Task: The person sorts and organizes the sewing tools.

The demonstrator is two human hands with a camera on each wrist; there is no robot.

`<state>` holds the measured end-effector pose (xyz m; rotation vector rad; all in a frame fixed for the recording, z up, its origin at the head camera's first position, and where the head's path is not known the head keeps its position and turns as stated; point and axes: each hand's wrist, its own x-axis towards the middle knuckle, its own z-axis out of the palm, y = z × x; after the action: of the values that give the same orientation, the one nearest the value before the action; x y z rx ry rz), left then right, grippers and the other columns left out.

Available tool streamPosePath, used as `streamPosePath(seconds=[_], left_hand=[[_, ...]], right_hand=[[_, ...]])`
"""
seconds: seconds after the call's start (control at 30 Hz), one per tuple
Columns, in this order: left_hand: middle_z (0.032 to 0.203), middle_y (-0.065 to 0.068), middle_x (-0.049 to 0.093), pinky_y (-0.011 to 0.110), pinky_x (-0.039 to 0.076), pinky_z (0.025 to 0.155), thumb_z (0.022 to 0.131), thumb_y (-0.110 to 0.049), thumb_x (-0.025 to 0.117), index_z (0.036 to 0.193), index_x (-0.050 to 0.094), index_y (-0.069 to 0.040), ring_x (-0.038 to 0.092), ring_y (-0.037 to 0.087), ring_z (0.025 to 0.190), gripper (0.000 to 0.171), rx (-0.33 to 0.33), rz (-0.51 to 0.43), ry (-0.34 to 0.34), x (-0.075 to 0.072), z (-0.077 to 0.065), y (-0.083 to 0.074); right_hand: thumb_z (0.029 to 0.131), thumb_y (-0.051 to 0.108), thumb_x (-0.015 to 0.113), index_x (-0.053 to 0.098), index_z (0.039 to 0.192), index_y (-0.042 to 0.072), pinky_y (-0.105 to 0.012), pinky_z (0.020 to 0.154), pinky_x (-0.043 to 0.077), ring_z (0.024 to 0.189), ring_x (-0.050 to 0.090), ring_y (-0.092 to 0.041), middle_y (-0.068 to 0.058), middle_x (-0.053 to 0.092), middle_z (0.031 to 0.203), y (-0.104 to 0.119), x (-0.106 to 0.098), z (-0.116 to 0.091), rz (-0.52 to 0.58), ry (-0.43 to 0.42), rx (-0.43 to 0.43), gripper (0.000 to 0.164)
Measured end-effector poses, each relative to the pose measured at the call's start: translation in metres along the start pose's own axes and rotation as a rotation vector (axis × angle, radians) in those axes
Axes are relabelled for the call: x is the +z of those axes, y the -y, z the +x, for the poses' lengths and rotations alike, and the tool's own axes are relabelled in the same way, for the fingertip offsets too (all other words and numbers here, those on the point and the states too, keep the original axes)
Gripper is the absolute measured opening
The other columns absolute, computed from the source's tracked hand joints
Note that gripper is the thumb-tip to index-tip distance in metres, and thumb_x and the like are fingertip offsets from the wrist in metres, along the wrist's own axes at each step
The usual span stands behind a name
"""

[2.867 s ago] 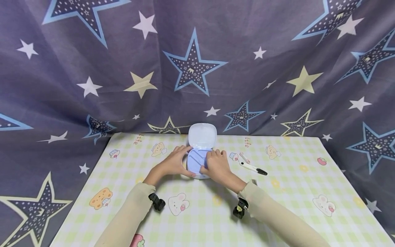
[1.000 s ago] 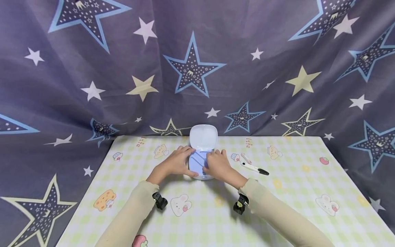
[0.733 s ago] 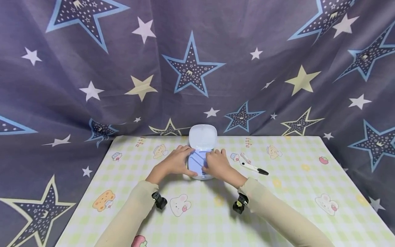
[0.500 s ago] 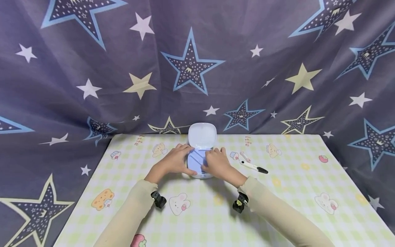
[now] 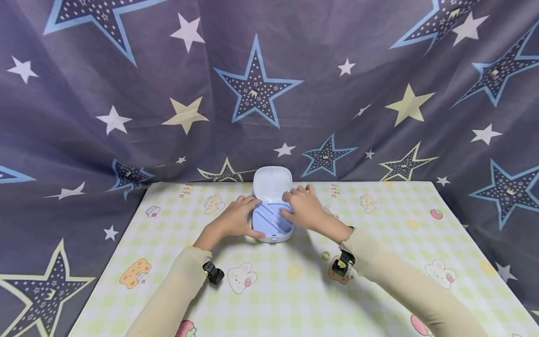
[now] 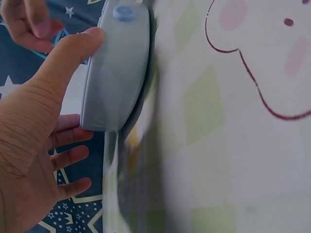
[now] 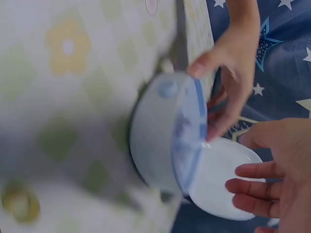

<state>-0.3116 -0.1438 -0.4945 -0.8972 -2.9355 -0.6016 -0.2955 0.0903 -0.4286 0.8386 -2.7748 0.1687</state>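
A small hinged plastic case [image 5: 273, 222] with a white body and a blue inside with diagonal ridges sits on the table, its white lid [image 5: 273, 181] standing up at the back. My left hand [image 5: 236, 217] grips its left side. In the left wrist view the thumb lies on the rim near the blue front button [image 6: 124, 13], with the other fingers behind. My right hand [image 5: 307, 208] is over the right rim. The right wrist view shows my right hand [image 7: 286, 165] apart from the case [image 7: 155, 126], fingers spread and slightly bent, holding nothing visible.
The case stands on a green-and-white checked tablecloth [image 5: 269, 299] with printed animals. A dark star-patterned curtain [image 5: 168, 70] hangs right behind the table. My right forearm covers the spot where a white tool with a black tip lay.
My right hand, earlier down in the case's right part, has risen and shifted right, uncovering more of the blue inside. My left hand keeps its grip. The white-and-black tool has become hidden behind my right arm.
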Motion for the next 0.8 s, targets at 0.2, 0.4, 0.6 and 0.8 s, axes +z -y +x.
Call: streamPosePath(seconds=[0.2, 0.4, 0.6, 0.8], left_hand=[[0.132, 0.003, 0.05, 0.041, 0.038, 0.101, 0.053, -0.07, 0.075, 0.138, 0.044, -0.009, 0.043, 0.021, 0.117, 0.109, -0.011, 0.008, 0.002, 0.002, 0.001, 0.002], [0.135, 0.004, 0.048, 0.043, 0.036, 0.103, 0.053, -0.07, 0.075, 0.139, 0.043, -0.01, 0.041, 0.022, 0.12, 0.109, -0.03, -0.004, 0.013, 0.002, 0.0, 0.004], [0.134, 0.003, 0.048, 0.042, 0.036, 0.103, 0.053, -0.068, 0.077, 0.139, 0.043, -0.011, 0.041, 0.021, 0.119, 0.108, -0.04, -0.017, 0.012, 0.001, 0.001, 0.003], [0.132, 0.003, 0.05, 0.043, 0.036, 0.103, 0.052, -0.066, 0.079, 0.138, 0.043, -0.011, 0.042, 0.022, 0.119, 0.109, -0.037, -0.039, 0.0, 0.002, 0.001, 0.002]], right_hand=[[0.085, 0.027, 0.061, 0.064, 0.102, 0.01, -0.046, 0.09, 0.033, 0.092, 0.055, -0.024, -0.005, 0.066, 0.097, -0.034, -0.021, -0.01, -0.026, -0.184, -0.089, 0.024], [0.085, 0.023, 0.061, 0.064, 0.103, 0.008, -0.052, 0.091, 0.033, 0.087, 0.051, -0.025, -0.006, 0.063, 0.093, -0.066, -0.025, -0.035, -0.049, -0.258, -0.15, 0.024], [0.084, 0.021, 0.062, 0.063, 0.104, 0.007, -0.05, 0.087, 0.035, 0.088, 0.049, -0.027, -0.008, 0.06, 0.094, -0.097, -0.011, -0.062, -0.123, -0.247, -0.259, 0.025], [0.088, 0.025, 0.057, 0.059, 0.106, 0.006, -0.05, 0.082, 0.036, 0.089, 0.049, -0.029, -0.01, 0.057, 0.096, -0.123, 0.004, -0.084, -0.215, -0.175, -0.373, 0.026]])
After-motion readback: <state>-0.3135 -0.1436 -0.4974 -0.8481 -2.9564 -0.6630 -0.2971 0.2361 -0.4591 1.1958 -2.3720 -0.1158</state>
